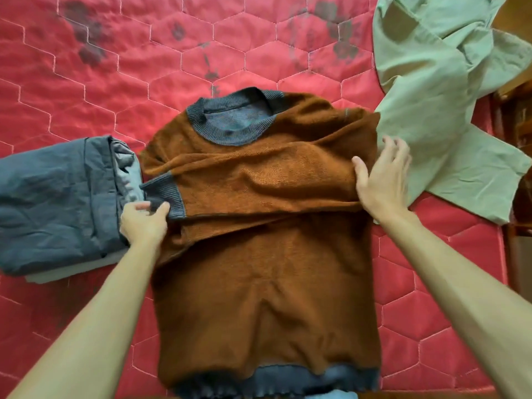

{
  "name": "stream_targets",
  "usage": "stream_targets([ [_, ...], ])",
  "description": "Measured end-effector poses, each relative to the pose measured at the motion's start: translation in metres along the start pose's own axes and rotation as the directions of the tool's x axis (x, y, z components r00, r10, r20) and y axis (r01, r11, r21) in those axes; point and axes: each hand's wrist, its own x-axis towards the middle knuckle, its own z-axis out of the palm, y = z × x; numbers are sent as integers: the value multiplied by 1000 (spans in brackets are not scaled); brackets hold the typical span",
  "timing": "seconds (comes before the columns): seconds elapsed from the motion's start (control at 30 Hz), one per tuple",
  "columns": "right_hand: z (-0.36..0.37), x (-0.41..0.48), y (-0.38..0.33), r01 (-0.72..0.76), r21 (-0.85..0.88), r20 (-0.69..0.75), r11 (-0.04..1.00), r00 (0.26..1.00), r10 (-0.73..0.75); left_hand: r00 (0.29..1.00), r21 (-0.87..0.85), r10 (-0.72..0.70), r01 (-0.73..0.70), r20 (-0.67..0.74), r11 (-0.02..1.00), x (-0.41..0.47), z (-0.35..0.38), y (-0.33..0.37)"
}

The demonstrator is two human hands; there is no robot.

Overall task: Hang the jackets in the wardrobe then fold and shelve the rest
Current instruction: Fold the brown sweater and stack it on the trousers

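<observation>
A rust-brown sweater (264,283) with a grey collar, cuffs and hem lies flat on the red quilted bed (86,82), collar away from me. Both of its sleeves are folded across the chest. My left hand (144,223) pinches the grey cuff of the upper sleeve at the sweater's left edge. At the right edge, my right hand (383,180) rests on the sleeve's fold with straight, spread fingers and the thumb pressing the cloth.
A folded dark grey garment (57,203) sits on a pale folded piece at the left, touching the sweater. A pale green garment (437,105) lies spread out at the upper right. The bed's wooden frame (512,90) shows at the right edge.
</observation>
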Motion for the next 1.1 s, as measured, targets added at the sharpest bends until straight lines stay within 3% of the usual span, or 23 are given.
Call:
stream_targets([
  [0.03, 2, -10, -1, 152, -84, -7, 985, 988, -153, 997, 95, 53, -47, -52, 994, -3, 2, -7],
  [0.1, 14, -30, 8, 435, -216, 158, 874, 899, -408, 991, 160, 129, -121, -40, 980, -11, 4, -16],
  [0.17, 24, -51, 20, 514, -281, 323, 811, 846, -424, 987, 190, 159, -159, 10, 969, -22, 3, -18],
  [0.3, 23, -97, 31, 355, -245, 364, 902, 896, -254, 982, 235, 137, -164, 128, 958, -59, -10, -44],
  [0.47, 12, -184, 62, 269, -228, 564, 936, 820, -99, 944, 335, 119, -225, 309, 915, -112, -40, -112],
  [0.53, 5, -216, 72, 230, -259, 568, 938, 822, -45, 929, 399, 81, -233, 361, 887, -122, -49, -135],
  [0.67, -10, -266, 74, -157, -144, 495, 977, 844, 209, 919, 445, 22, -212, 394, 870, -139, -67, -171],
  [0.8, -14, -294, 87, -488, -118, 544, 865, 697, 467, 888, 404, -83, -122, 453, 906, -151, -89, -197],
  [0.9, -22, -308, 89, -562, -130, 645, 817, 577, 500, 789, 348, -248, 47, 562, 936, -152, -105, -215],
  [0.97, -30, -315, 85, -615, -49, 688, 787, 551, 473, 716, 309, -327, 161, 617, 937, -158, -112, -219],
  [1.03, -42, -318, 76, -628, 46, 701, 777, 574, 423, 711, 292, -286, 118, 643, 949, -167, -121, -211],
  [1.1, -60, -318, 64, -649, 157, 691, 745, 611, 387, 759, 274, -247, 94, 603, 957, -176, -131, -199],
])
